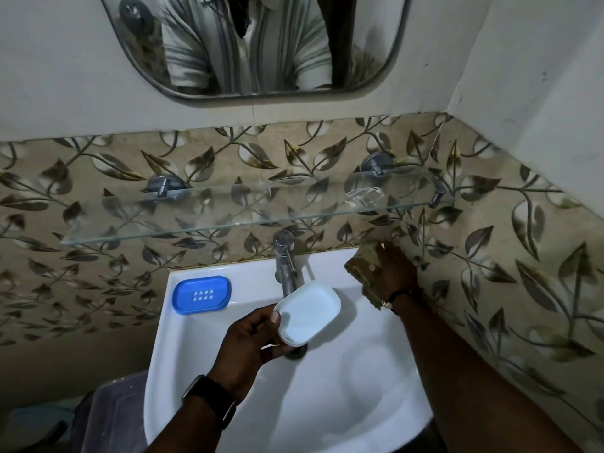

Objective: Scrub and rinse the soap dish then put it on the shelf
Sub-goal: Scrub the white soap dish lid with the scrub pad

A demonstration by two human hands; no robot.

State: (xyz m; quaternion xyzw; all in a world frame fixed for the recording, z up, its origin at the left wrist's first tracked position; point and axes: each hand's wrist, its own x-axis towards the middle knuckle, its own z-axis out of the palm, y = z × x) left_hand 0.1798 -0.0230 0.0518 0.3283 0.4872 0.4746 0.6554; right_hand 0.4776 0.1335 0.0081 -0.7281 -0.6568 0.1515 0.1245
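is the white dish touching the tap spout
Cannot tell. In the head view the white dish, held by the left hand, overlaps the tap spout, hiding any gap.

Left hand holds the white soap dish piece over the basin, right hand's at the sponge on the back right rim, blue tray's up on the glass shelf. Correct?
Not quite. The head view shows the blue tray on the sink's back left rim, not on the glass shelf. The rest stands.

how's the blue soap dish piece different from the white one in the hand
The blue piece lies flat on the sink's back left rim, untouched; the white piece is held tilted over the basin by the left hand. The blue piece has small drain slots; the white one looks plain. Both are rounded rectangles of similar size.
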